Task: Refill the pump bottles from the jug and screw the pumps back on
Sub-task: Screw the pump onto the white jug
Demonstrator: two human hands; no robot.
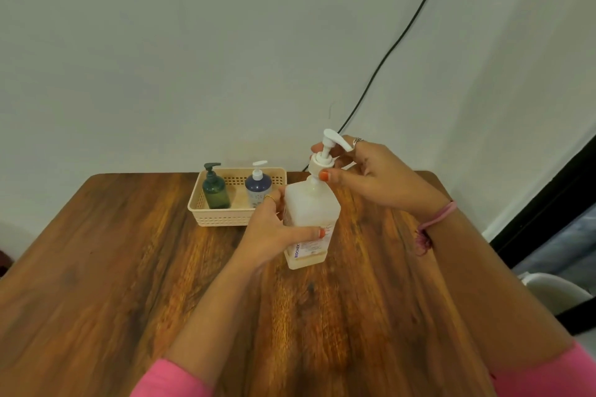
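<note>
Your wooden counter (pixel 129 267) stretches out under both forearms, with a pale wall (pixel 193 42) behind it and a black cable (pixel 396 39) running down that wall past your right hand. Beyond your left hand sits a cream basket (pixel 222 217) holding a green pump bottle (pixel 215 190) and, to its right, a blue pump bottle (pixel 258 190), both upright. Between your hands stands a clear square bottle (pixel 311 219) with a label, resting on the counter. Your left hand (pixel 274 232) wraps around its side, thumb pressed on the label. Your right hand (pixel 371 171) pinches the white collar of the pump (pixel 325 155) at the bottle's neck, thumb in front and fingers behind. Pink sleeves (pixel 174 379) cover your arms nearest you, and a pink band (pixel 435 219) circles your right wrist.
</note>
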